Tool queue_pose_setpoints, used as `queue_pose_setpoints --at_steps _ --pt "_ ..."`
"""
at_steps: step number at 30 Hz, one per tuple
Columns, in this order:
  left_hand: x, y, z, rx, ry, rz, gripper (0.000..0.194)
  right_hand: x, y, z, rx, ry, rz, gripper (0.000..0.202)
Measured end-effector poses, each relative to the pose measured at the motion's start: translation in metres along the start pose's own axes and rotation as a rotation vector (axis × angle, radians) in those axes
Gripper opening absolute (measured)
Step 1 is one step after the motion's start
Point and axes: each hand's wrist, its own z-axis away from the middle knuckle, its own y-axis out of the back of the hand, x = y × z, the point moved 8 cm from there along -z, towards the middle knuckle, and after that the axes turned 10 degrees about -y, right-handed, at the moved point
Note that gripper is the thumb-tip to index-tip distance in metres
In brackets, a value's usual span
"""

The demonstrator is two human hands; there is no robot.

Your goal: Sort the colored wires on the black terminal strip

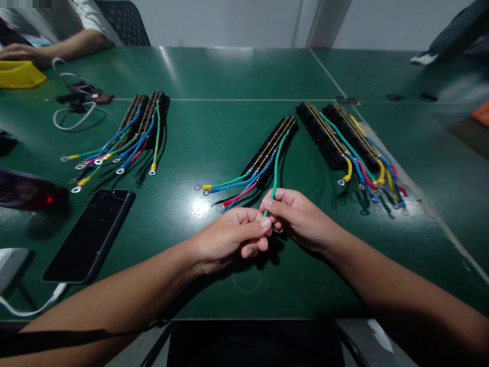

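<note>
A black terminal strip [272,145] with brass-coloured rails lies slanted in the middle of the green table. Blue, red and green wires with ring lugs fan out from it to the left. One longer green wire [278,160] runs from its top end down to my hands. My right hand [292,214] pinches this wire between thumb and fingers. Just below and left of it, my left hand [239,232] has thumb and fingers closed on the wire's lower end. The tip of the wire is hidden by my fingers.
Wired strips lie at the left [147,120] and right [328,135]. A phone [89,237], a bottle [28,191], a white cable [57,293] and a yellow tray [21,75] are on the left. A person's arm [72,47] rests at the far left edge.
</note>
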Motion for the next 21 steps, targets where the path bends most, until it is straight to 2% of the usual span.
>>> queue_pose_setpoints --at_steps 21 --pt "-0.0007 -0.0028 -0.0006 -0.008 0.012 -0.022 0.026 -0.0022 -0.0016 0.0006 0.001 0.017 0.08 0.028"
